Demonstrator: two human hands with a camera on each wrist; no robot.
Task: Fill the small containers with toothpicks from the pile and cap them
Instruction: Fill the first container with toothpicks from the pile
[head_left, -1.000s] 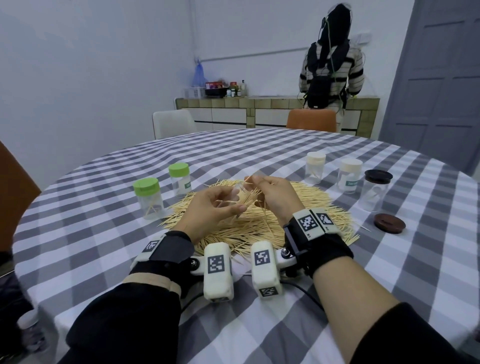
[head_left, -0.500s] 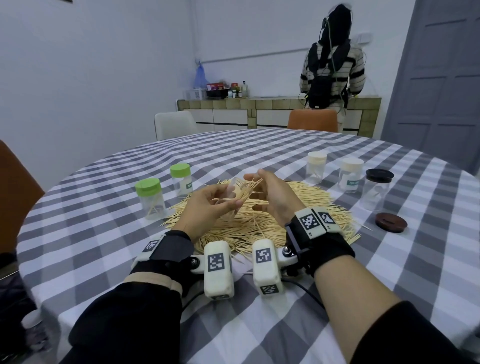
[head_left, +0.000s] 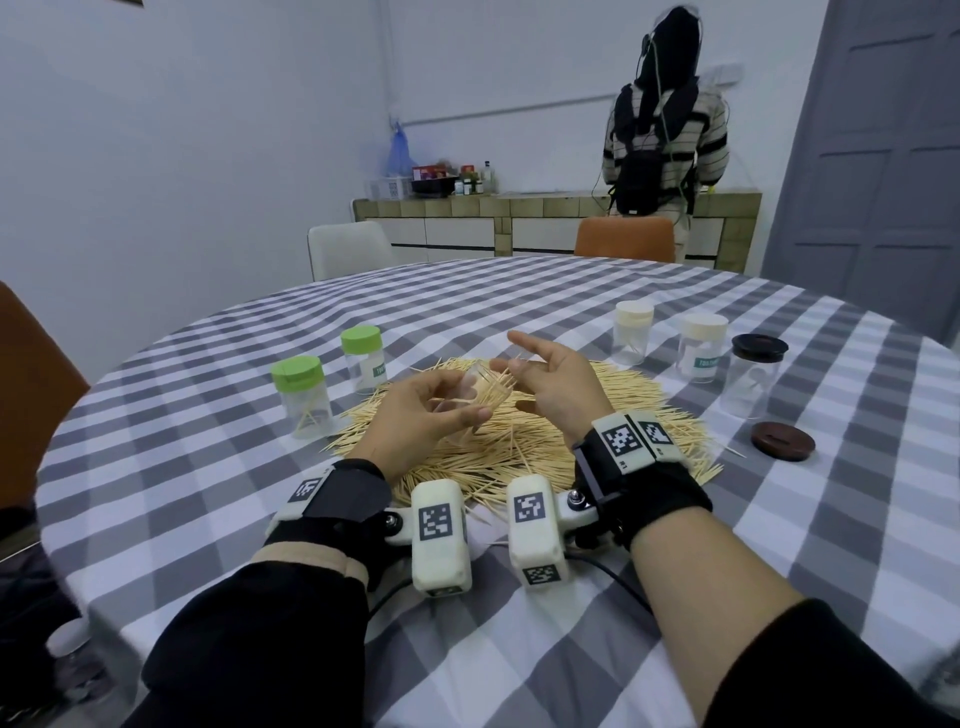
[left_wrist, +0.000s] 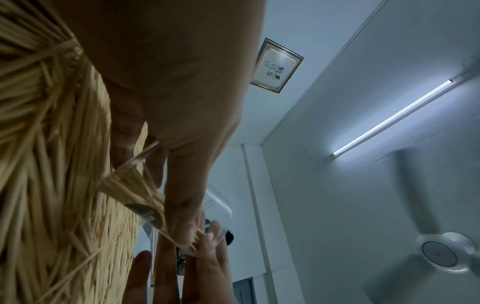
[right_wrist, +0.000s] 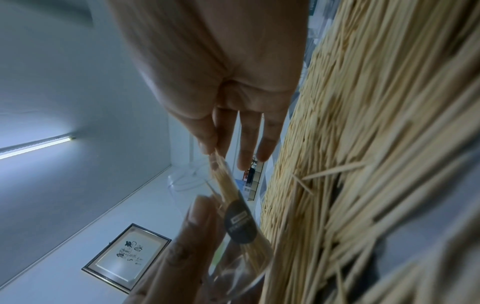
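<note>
Clear container (head_left: 470, 397) tilted above toothpick pile (head_left: 524, 447), gripped by left hand (head_left: 421, 415), part-filled. Right hand (head_left: 550, 387) at container mouth, fingers mostly extended; thumb and fingertip touch protruding toothpick ends, firm pinch not confirmed. Risk: steep tilt lets toothpicks slide out; splayed ends may block cap. Around: green-lidded jars (head_left: 301, 395) left; cream-lidded jars (head_left: 701, 348), dark-capped jar (head_left: 750, 379), loose brown cap (head_left: 783, 440) right on table (head_left: 208, 519). Nothing obstructs reach.

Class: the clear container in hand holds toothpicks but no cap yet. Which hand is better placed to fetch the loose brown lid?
Right hand: open, holding nothing, on the brown lid's side. The left hand grips the container.
</note>
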